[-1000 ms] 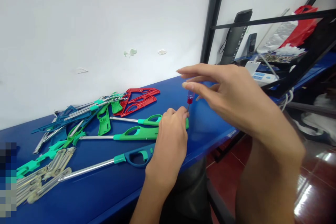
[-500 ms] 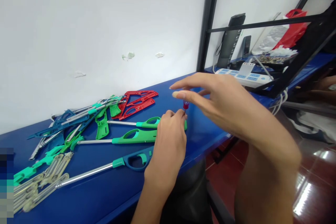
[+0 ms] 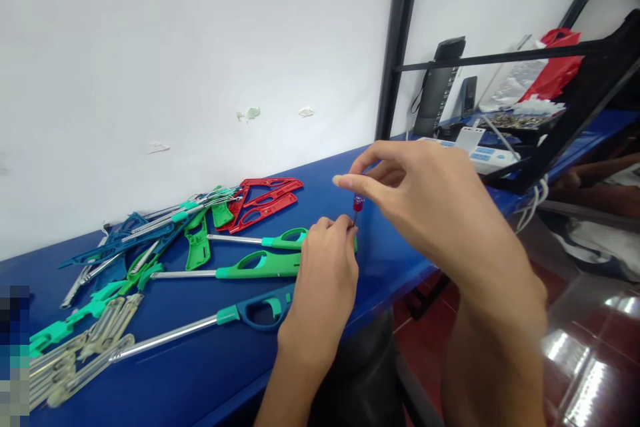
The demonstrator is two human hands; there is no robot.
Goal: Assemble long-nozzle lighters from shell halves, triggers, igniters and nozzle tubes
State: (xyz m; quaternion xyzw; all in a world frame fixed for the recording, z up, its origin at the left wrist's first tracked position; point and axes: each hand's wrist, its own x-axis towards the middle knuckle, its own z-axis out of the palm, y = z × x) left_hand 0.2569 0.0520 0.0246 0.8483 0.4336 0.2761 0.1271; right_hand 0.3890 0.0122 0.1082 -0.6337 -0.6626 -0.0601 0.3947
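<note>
My left hand (image 3: 325, 273) is closed over the handle end of a green gas lighter (image 3: 287, 239), pressing it to the blue table. Its fingertips sit beside the shaft of a screwdriver (image 3: 359, 203) with a see-through red and purple handle. The screwdriver stands nearly upright, its tip hidden behind the left fingers. My right hand (image 3: 425, 193) is bent over the handle's top, thumb and curled fingers pinching it; the exact contact is hidden. Beside the left hand and wrist lie a second green lighter (image 3: 270, 264) and a blue lighter (image 3: 260, 310).
To the left, a pile holds blue casing halves (image 3: 115, 240), metal tubes and teal pieces. Red casing halves (image 3: 270, 203) lie behind; clear fuel tanks (image 3: 75, 367) lie front left. A black metal frame (image 3: 395, 47) and a white power strip (image 3: 493, 159) stand right. Another person's arm (image 3: 600, 180) shows far right.
The fingers of my right hand have gone from stretched out to curled round the screwdriver's top. My left hand keeps its place on the lighter. The view has shifted slightly.
</note>
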